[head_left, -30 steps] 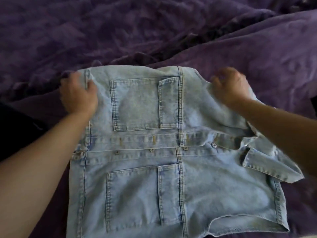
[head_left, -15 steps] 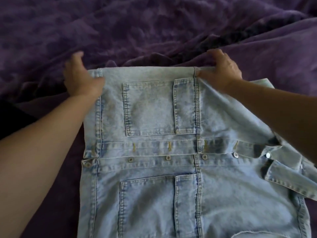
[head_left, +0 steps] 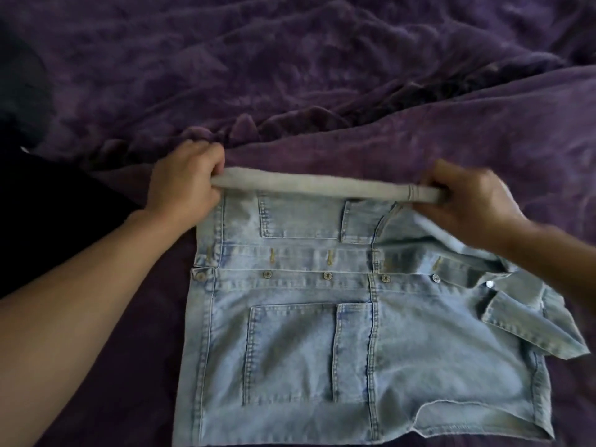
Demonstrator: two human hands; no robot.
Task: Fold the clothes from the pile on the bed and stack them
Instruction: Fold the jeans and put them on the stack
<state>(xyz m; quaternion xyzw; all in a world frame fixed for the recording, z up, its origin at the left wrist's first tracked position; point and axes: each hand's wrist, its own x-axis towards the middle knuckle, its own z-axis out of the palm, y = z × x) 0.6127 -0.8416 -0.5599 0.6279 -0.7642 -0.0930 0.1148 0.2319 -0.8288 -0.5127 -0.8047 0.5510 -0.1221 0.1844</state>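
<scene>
Jacket [head_left: 322, 333]: first fold begun.
Pressed flat a moment ago, the far edge [head_left: 322, 187] is now lifted, pale inside showing; left hand [head_left: 183, 182] and right hand [head_left: 467, 201] each clamp one end, so folding has started. The jacket lies on the bed [head_left: 322, 75] nearside of the hands, collar [head_left: 516, 317] toward the right hand, long axis hand to hand.

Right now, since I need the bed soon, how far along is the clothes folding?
Done: the denim jacket lies spread flat, front up, on the purple blanket. In hand: the left hand and right hand grip its far edge, turned over toward the person, so the first fold is only starting. Left: finishing this fold and stacking it; no folded stack is in view.
</scene>
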